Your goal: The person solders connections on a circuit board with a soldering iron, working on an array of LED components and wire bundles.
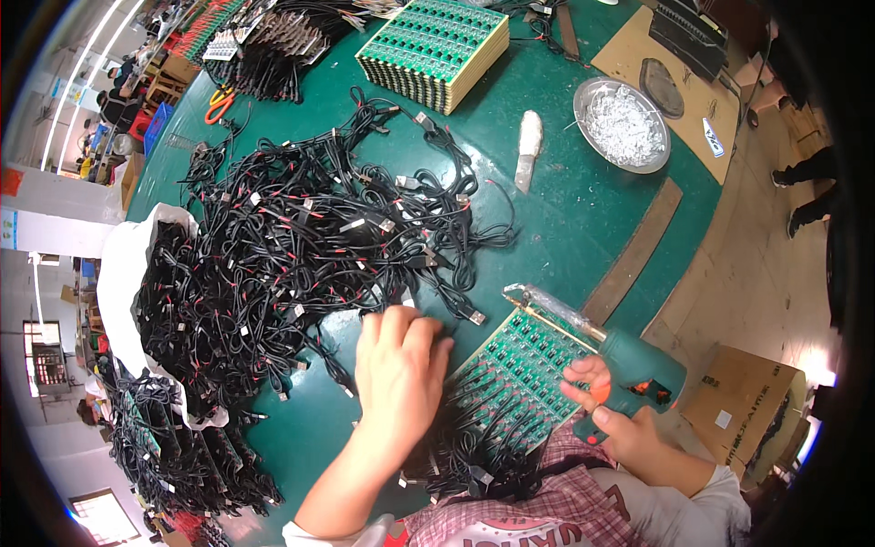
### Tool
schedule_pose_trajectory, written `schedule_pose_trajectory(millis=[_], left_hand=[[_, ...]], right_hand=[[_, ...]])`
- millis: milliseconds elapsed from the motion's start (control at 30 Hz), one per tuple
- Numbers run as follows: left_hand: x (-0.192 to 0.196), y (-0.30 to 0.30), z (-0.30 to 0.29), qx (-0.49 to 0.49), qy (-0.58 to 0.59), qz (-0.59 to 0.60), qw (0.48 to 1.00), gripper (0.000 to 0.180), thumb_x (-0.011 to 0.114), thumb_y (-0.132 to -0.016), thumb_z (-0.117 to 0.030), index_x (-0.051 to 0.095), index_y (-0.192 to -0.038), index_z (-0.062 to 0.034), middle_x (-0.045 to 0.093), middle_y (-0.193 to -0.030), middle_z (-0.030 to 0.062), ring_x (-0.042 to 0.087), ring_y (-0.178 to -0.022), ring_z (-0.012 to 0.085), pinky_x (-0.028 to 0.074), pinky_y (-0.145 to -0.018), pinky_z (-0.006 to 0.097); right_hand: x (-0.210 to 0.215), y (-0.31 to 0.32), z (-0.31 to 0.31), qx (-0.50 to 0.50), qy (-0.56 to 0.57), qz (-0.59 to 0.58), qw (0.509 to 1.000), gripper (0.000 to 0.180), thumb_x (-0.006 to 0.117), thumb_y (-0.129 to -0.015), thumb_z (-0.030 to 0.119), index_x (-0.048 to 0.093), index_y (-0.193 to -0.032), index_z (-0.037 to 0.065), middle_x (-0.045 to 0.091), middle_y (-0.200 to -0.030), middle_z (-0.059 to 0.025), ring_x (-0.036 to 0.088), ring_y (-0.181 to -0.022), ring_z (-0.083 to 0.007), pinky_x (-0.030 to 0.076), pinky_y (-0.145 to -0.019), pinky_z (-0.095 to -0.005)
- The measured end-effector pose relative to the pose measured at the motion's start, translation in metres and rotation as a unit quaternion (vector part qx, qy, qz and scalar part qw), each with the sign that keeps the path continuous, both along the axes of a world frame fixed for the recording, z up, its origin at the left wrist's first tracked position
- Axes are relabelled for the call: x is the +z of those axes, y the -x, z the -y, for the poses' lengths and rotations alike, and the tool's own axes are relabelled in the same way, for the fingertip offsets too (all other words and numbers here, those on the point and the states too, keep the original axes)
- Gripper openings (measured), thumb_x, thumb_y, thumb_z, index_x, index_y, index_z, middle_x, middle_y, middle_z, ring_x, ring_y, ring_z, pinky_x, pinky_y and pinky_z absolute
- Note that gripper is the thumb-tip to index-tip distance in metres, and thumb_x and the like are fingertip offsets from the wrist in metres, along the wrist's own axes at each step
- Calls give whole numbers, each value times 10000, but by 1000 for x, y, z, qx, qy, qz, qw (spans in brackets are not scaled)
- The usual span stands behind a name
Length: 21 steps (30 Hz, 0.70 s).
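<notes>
My right hand (629,428) grips a green soldering gun (643,369), its fingers round the handle. The gun's metal tip points left over a green circuit board panel (529,369). Black cables (474,438) with thin leads lie across the lower part of that panel and bunch up close to my body. At the near edge of a big heap of black USB cables (319,219), my left hand (401,365) is lowered with its fingers curled. A pale plug shows just beyond its knuckles; the fingertips and anything in them are hidden.
A tall stack of circuit panels (437,50) stands at the back. Right of it are a brush-like tool (529,150), a metal bowl of whitish scraps (622,126) and a flat strip (633,251). A white sack (123,273) of cables sits left; a cardboard box (743,401) stands right.
</notes>
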State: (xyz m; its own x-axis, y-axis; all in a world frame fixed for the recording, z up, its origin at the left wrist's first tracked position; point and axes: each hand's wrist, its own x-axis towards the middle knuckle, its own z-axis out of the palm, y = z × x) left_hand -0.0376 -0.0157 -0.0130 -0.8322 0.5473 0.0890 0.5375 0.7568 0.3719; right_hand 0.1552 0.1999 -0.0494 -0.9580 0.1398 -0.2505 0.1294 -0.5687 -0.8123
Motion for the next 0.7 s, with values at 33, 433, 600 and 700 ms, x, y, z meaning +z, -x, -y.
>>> schedule_pose_trajectory(millis=[33, 433, 600, 700], left_hand=[[-1, 5, 3, -6, -12, 17, 1000, 202, 805, -791, -71, 696, -957, -32, 649, -993, 110, 573, -922, 328, 478, -810, 430], [105, 19, 31, 83, -262, 367, 889, 60, 761, -859, -20, 724, -882, 21, 692, -791, 73, 619, -683, 118, 492, -624, 252], [11, -2, -28, 134, -152, 425, 882, 91, 724, -925, -45, 677, -968, 21, 651, -768, -26, 546, -702, 37, 450, -648, 212], [3, -8, -29, 161, -181, 406, 881, 80, 718, -932, -43, 678, -937, 26, 655, -764, -24, 550, -708, 34, 455, -649, 221]], right_hand=[[-2, 1, -1, 2, -1, -10, 1000, 361, 595, -943, -11, 545, -1294, 55, 465, -1474, -179, 463, -1416, -338, 366, -1195, -578], [8, 3, -7, 28, 19, 3, 999, 371, 571, -946, -44, 532, -1306, 36, 496, -1440, -186, 553, -1333, -335, 428, -1147, -545], [29, -6, -27, 116, -35, 114, 986, 329, 609, -959, 34, 551, -1283, 36, 648, -1190, -143, 669, -984, -201, 546, -887, -394], [57, 15, -40, 185, -90, 232, 951, 140, 625, -943, 69, 655, -1078, 48, 701, -985, -78, 671, -891, -149, 533, -819, -326]])
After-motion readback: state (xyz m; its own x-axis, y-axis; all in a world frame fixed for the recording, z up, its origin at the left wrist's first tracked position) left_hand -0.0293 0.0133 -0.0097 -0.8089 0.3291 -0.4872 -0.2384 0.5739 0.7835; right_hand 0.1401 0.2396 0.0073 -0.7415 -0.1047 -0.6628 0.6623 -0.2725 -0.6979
